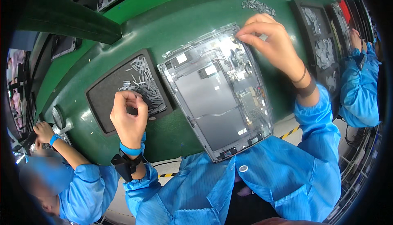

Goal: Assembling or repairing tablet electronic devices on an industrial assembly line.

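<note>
A large open tablet-like device (208,94) lies slightly turned at the bench's front edge, its dark battery panels, cables and circuit boards showing. My right hand (272,40) is at its far right corner, thumb and forefinger pinched together; whatever they hold is too small to tell. To the left, my left hand (129,112) hovers over the near part of a dark tray (104,104), fingers curled in a pinch. Many thin grey strips (143,75) are heaped on the tray's right side, partly behind that hand. Anything between the left fingertips is hidden.
Small grey pieces (258,6) are piled beyond my right hand. A black compartment tray (302,32) with grey parts stands at right. A green post (69,18) rises at far left. Co-workers' hands are at both sides, left (43,134) and right (357,40).
</note>
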### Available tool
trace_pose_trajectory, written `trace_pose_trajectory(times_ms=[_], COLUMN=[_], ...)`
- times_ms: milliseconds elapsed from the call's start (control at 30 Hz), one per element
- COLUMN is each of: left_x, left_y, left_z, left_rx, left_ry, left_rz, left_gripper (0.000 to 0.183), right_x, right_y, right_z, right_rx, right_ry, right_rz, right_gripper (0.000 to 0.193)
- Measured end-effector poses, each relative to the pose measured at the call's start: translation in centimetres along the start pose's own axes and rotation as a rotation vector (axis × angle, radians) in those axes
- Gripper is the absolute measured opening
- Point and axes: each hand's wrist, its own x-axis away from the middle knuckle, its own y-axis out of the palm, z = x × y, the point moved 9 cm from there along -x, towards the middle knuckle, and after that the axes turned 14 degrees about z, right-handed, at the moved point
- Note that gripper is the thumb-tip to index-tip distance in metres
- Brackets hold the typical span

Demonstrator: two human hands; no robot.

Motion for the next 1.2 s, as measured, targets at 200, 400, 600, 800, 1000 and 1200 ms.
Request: trace_pose_trajectory(times_ms=[200, 400, 600, 800, 1000, 1200], left_x=[0.6, 1.4, 1.5, 1.8, 2.2, 2.3], left_y=[0.3, 0.4, 0.5, 1.4, 1.8, 2.2], left_z=[-0.5, -0.5, -0.3, -0.3, -0.6, -0.4], left_rx=[0.012, 0.333, 0.463, 0.562, 0.542, 0.525], left_ry=[-0.070, -0.182, -0.231, -0.272, -0.297, -0.347], left_rz=[0.028, 0.072, 0.074, 0.034, -0.014, 0.002], left_gripper=[0.010, 0.004, 0.004, 0.004, 0.004, 0.005], right_x=[-1.6, -1.8, -2.2, -2.4, -2.0, -0.6], right_y=[1.0, 1.4, 1.7, 1.8, 2.2, 2.5], right_z=[-2.2, -0.1, 0.9, -0.3, 0.1, 1.9], right_rx=[0.128, 0.032, -0.124, 0.023, -0.016, -0.192], right_ry=[-0.237, -0.092, 0.105, -0.025, 0.029, 0.417], right_rz=[-0.090, -0.172, -0.209, -0.237, -0.205, -0.208], right_gripper=[0.006, 0.009, 0.012, 0.012, 0.012, 0.025])
